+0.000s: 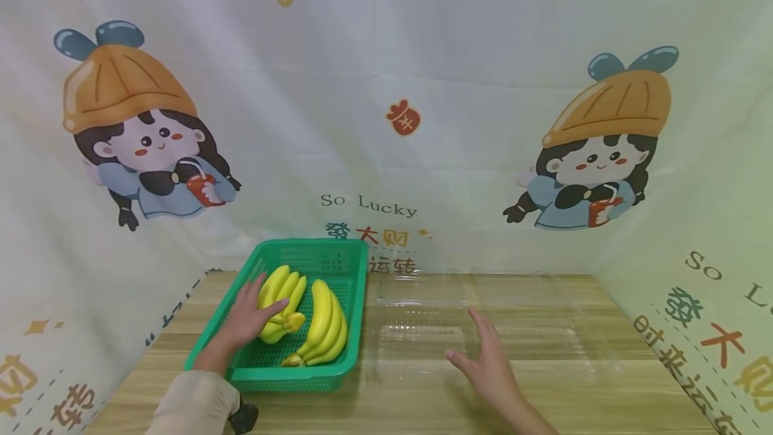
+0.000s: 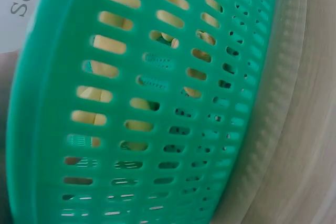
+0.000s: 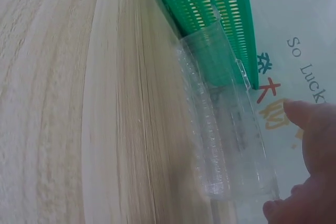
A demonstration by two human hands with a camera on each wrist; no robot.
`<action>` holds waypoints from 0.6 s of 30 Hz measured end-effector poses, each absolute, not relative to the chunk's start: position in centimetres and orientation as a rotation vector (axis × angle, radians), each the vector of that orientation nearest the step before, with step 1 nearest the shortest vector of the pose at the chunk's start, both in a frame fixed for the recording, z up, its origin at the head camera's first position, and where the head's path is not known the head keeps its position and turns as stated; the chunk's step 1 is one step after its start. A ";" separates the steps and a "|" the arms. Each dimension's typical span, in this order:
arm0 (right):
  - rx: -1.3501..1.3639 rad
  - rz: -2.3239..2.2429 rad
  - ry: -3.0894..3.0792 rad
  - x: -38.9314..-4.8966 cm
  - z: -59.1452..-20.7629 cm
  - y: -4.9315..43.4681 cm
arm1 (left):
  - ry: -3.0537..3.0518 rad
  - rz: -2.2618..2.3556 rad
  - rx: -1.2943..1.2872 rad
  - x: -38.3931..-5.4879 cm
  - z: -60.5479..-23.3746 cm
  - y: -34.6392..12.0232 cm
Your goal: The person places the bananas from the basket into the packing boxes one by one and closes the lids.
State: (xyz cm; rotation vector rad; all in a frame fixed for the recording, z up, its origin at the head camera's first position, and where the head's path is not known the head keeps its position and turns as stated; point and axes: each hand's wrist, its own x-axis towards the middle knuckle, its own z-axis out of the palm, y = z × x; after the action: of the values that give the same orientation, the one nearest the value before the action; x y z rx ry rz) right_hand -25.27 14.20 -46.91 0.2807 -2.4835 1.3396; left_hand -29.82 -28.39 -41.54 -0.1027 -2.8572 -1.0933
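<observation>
A green plastic basket [image 1: 308,374] holds two bunches of yellow bananas. My left hand [image 1: 241,317] reaches over the basket's left side to the left banana bunch [image 1: 282,287]. Its thumb lies across the top of that bunch and its fingers extend along the left side; the left wrist view shows mostly the basket's slotted wall [image 2: 157,98]. Beside it, the right banana bunch [image 1: 326,324] lies untouched, stem toward the front. My right hand [image 1: 492,364] hovers over clear plastic packaging [image 3: 231,124], fingers apart and holding nothing. The packaging's outline is hard to make out from above.
The wooden table [image 1: 410,408] carries the basket at left and the clear packaging to its right. A printed cloth [image 1: 471,173] with cartoon figures hangs behind and at both sides. The basket's rim stands higher than the tabletop.
</observation>
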 end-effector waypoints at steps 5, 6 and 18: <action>0.258 1.363 -2.482 -25.4 -47.2 14.1 | -2.886 -1.080 -0.086 -30.2 -42.0 -28.2; 0.247 1.364 -2.487 -25.4 -47.3 14.1 | -2.890 -1.084 -0.083 -30.2 -42.0 -28.1; 0.183 1.410 -2.522 -25.1 -48.1 14.1 | -2.898 -1.053 -0.041 -30.5 -42.1 -27.0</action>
State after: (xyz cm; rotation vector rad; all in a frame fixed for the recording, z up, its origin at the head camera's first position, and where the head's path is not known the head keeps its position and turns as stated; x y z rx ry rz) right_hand -25.07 14.09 -48.10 0.1827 -2.5225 1.4099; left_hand -30.50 -27.04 -42.10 -0.0412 -2.8984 -1.0526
